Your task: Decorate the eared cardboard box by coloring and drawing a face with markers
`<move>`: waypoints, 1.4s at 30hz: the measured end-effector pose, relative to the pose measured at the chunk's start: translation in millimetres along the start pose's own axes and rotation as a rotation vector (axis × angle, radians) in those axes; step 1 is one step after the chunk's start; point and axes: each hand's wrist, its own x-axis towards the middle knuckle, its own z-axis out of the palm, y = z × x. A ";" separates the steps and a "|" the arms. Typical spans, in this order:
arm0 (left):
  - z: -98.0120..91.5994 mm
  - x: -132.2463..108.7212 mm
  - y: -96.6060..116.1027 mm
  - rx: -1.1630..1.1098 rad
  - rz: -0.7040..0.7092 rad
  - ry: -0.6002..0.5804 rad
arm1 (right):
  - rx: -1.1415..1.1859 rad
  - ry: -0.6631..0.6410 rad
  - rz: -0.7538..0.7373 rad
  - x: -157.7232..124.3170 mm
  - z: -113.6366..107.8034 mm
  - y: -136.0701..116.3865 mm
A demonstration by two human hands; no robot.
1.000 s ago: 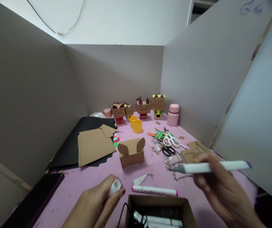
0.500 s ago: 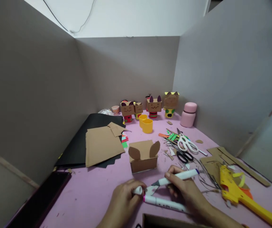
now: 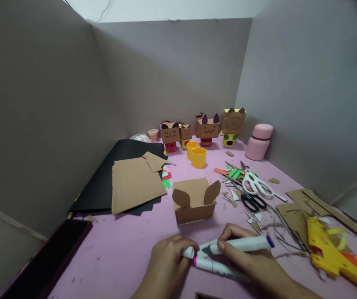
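My right hand [image 3: 250,263] grips a white marker [image 3: 243,244] with a dark tip and a purple end, its tip pointing left. My left hand [image 3: 166,263] is closed round the marker's white cap [image 3: 188,252], held just left of the tip. A second white marker with a pink band [image 3: 216,268] lies on the pink table [image 3: 119,253] under both hands. A small white paper scrap [image 3: 204,246] sits between the cap and the tip. Just beyond stands a small cardboard box with two ears [image 3: 195,199].
Brown cardboard sheets [image 3: 135,182] on black paper lie at left, a dark phone [image 3: 47,261] near left. Cardboard figures [image 3: 208,129], yellow cups [image 3: 197,155] and a pink bottle [image 3: 257,141] line the back. White scissors [image 3: 256,185], black scissors [image 3: 253,202], scraps and a yellow glue gun [image 3: 331,255] lie at right.
My right hand came down from the right with the marker and met my left hand near the table. The view shifted, hiding the near cardboard box and showing the glue gun.
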 end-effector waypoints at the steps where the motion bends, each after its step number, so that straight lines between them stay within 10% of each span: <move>1: 0.2 0.2 0.0 0.002 -0.002 -0.001 | -0.023 0.005 -0.006 -0.3 -0.4 -0.2; 29: 3.7 2.2 -7.4 -0.025 0.005 0.007 | 0.057 0.140 0.042 -3.8 -8.0 5.3; 42: -0.9 -7.3 -5.0 -0.101 0.057 0.052 | 0.404 0.215 -0.198 -9.6 -25.6 5.3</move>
